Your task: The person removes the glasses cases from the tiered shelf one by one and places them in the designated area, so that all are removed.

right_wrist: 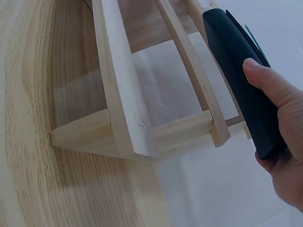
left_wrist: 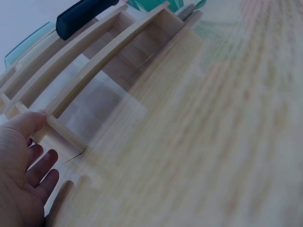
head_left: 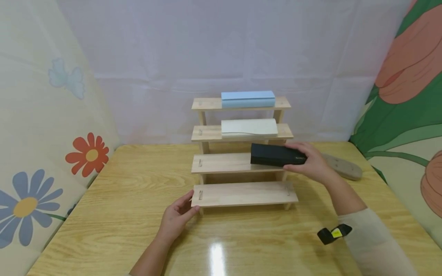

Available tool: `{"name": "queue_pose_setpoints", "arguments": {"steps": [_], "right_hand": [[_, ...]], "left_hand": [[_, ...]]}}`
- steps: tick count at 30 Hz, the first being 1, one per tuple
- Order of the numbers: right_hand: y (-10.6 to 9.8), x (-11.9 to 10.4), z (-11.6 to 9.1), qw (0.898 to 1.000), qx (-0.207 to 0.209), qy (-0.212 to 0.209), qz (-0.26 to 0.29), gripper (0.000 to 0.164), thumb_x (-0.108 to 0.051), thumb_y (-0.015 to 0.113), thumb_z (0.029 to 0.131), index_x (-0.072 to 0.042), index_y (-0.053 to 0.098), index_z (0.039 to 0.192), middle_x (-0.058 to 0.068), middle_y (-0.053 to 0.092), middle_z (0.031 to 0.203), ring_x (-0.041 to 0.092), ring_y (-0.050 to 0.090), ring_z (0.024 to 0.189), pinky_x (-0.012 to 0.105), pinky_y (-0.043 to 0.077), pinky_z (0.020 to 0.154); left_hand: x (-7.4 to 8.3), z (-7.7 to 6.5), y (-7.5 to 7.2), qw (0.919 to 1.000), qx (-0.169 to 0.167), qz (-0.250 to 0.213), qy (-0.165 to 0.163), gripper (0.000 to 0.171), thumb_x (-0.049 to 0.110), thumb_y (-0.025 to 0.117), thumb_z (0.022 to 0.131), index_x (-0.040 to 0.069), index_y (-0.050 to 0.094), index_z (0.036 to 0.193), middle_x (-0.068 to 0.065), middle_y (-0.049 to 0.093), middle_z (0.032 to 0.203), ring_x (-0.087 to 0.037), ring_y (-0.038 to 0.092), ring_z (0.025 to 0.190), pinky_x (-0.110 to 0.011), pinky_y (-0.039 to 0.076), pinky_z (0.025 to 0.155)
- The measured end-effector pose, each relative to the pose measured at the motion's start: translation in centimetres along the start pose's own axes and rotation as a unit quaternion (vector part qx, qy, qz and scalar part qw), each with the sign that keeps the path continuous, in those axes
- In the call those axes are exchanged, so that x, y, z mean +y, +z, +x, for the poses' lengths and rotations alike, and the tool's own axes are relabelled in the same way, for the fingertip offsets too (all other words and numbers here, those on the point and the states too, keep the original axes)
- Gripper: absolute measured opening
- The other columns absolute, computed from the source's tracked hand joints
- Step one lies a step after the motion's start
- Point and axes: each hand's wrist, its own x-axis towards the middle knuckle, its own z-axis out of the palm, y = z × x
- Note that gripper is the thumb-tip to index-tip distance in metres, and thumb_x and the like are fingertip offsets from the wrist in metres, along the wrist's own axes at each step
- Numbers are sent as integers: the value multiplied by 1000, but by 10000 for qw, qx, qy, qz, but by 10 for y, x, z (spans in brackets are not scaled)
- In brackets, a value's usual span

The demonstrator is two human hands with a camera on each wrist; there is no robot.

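A wooden stand with stepped shelves is on the table. My right hand grips one end of a black, long box-like case, thumb on one side and fingers on the other. In the head view the case overlaps the second shelf from the bottom; the right wrist view shows it tilted, held above the shelves. My left hand holds the left end of the lowest shelf between thumb and index finger; its other fingers are loosely bent. A light blue case lies on the top shelf, a white case on the one below.
Behind the stand's right side, a grey-beige elongated object lies on the wooden table, partly hidden by my right hand. A pale cloth hangs at the back. Flower-printed cloths stand at the left and right. A black strap is at my right sleeve.
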Motion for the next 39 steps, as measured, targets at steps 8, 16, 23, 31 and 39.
{"name": "queue_pose_setpoints", "arguments": {"steps": [8,16,23,31,39], "right_hand": [[-8,11,-11,9996,101,251,43,73,-28,80,82,-9,48,144,21,43,148,44,40,133,63,34,105],[-18,17,-21,9990,218,390,20,74,-29,80,82,-7,47,145,23,40,149,46,36,135,64,32,106],[-26,23,-31,9980,430,451,79,73,-28,80,83,-6,47,145,24,43,147,47,37,133,64,34,103],[-31,31,-42,9972,557,502,0,73,-27,79,83,-4,46,144,27,42,147,49,35,134,65,31,103],[-37,39,-52,9951,756,620,-162,74,-30,79,83,-5,47,144,26,43,147,50,36,133,66,32,100]], "left_hand": [[1,-1,0,10000,20,41,8,57,8,71,89,-4,48,140,-20,54,141,-35,57,124,-12,46,89],[3,-1,1,9999,62,113,-22,56,7,71,89,-4,49,140,-21,54,140,-36,57,124,-11,46,89],[2,-1,0,9999,49,97,4,57,8,71,89,-4,49,140,-21,54,141,-36,58,123,-15,47,92],[2,-1,1,9999,68,129,-34,56,8,71,89,-3,50,140,-19,55,140,-35,58,123,-14,47,91],[3,-1,1,9999,57,75,-63,57,7,71,89,-3,49,140,-21,55,140,-36,58,123,-11,46,88]]}}
